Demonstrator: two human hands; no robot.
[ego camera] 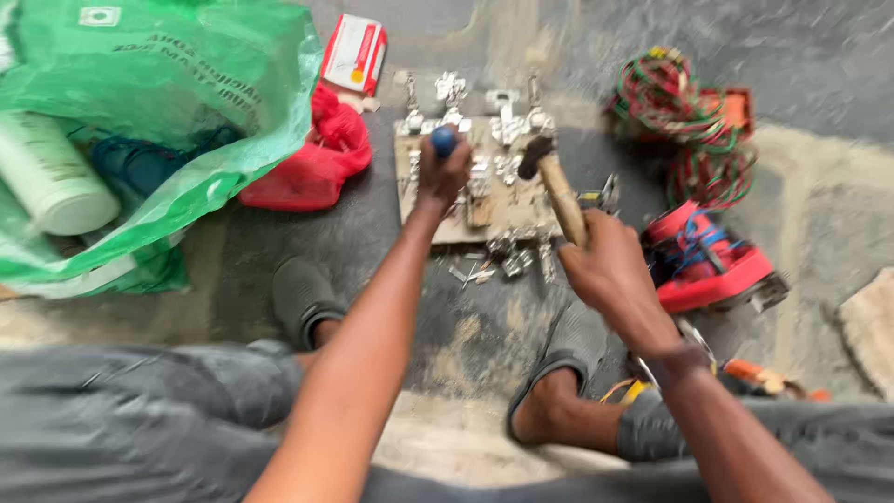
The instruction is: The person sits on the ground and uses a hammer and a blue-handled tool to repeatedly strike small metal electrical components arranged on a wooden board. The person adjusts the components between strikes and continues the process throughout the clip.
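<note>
The concrete floor (819,84) fills the frame, grey with pale sandy patches. At the upper left lies a big green bag (177,102), open, with a white bottle (47,177) inside it at the left edge. Just right of the bag sits a red bag (312,168), and above that a small red and white box (354,51). At the upper right is a bundle of red and green wires (684,112), and below it, at the right of the centre, a red tool (712,265) with blue wires on top. In the upper centre a wooden board (456,219) lies on the floor, covered with small metal hinges (507,121); some more metal pieces are scattered on the floor just below it. The right hand (610,270) is closed around the wooden handle of a hammer (554,182), whose dark head is over the board. The left hand (442,172) is closed around a tool with a blue knob (444,140), held upright on the board; its lower end is hidden by the hand. Two dark slippers (303,298) are on the person's feet, below the board.
</note>
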